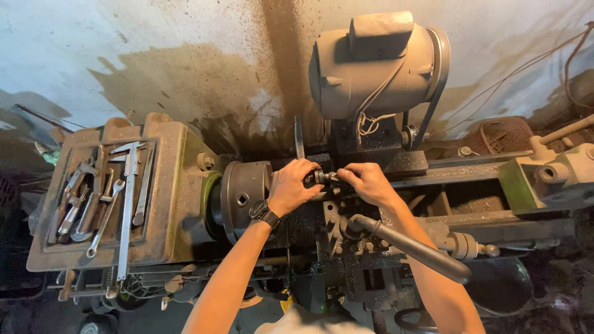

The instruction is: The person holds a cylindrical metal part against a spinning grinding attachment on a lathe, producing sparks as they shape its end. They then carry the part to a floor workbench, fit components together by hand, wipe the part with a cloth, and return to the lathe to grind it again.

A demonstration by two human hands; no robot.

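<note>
Stained wall behind a grimy lathe point(185, 204). Left hand point(294, 185) and right hand point(366, 182) both pinch a small dark cylindrical workpiece point(322, 177) beside the chuck point(244, 198).

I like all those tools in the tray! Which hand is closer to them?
Left. The left hand is at the round chuck, just beside the tool tray; the right hand is farther away.

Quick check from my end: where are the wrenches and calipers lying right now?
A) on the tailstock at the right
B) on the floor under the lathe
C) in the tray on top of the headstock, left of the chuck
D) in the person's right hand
C: the wrenches and calipers lie in the tray on the headstock, left of the chuck, while the left hand and right hand both grip the small workpiece.
</note>
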